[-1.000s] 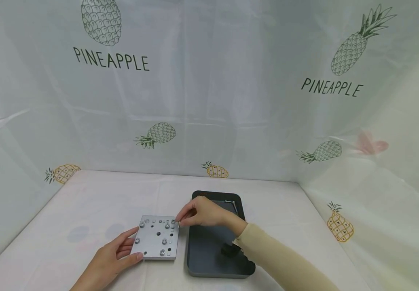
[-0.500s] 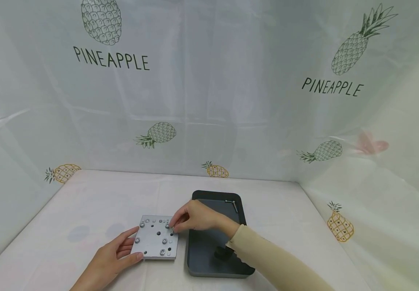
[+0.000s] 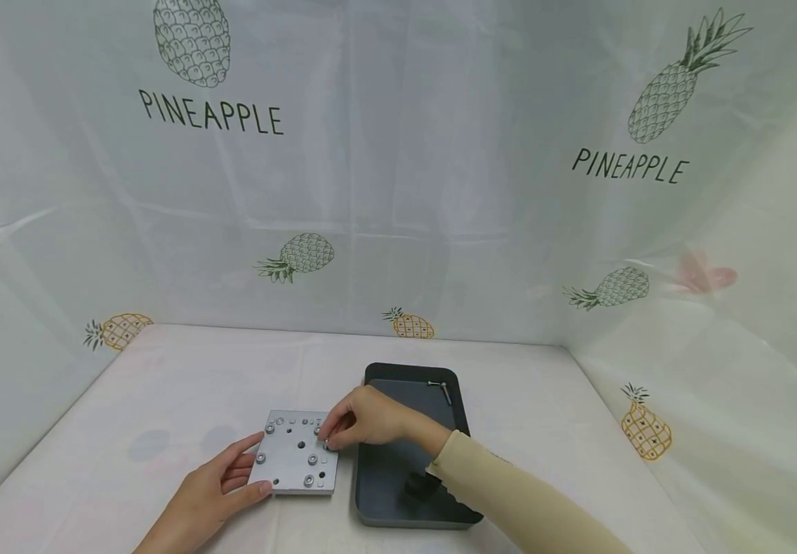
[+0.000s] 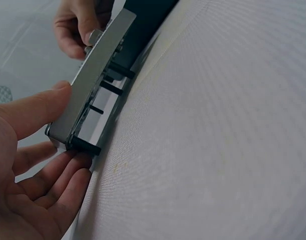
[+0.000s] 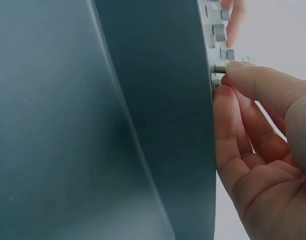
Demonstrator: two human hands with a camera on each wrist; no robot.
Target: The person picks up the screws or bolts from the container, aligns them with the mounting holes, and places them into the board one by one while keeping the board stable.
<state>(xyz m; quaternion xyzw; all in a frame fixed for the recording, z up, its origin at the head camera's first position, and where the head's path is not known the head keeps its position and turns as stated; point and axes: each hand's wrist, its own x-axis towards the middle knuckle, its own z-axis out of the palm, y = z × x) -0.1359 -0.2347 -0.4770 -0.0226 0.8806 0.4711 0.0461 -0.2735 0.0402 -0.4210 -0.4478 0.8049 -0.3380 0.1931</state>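
A square silver metal plate (image 3: pixel 288 469), with holes and several socket-head screws standing in it, lies at the front left of centre in the head view. My left hand (image 3: pixel 208 496) holds its left side, thumb on the near edge and fingers along the far part. From the left wrist view, threaded screw ends (image 4: pixel 111 88) stick out beneath the plate. My right hand (image 3: pixel 378 415) is over the plate's right side, pinching a screw (image 5: pixel 220 69) between thumb and fingertips. Its shank points into the plate's face; how deep it sits is hidden by the fingers.
Right beside the plate stands a dark grey tray (image 3: pixel 378 496), with my right forearm crossing above it. Loose screws (image 3: pixel 445 391) lie at its far right corner. A pale patterned cloth (image 3: pixel 184 385) covers the table, and a pineapple-print curtain (image 3: pixel 440 192) hangs behind.
My right hand has shifted from the plate's far right corner towards me and slightly left, to a hole along the right side. The left hand and plate have stayed put.
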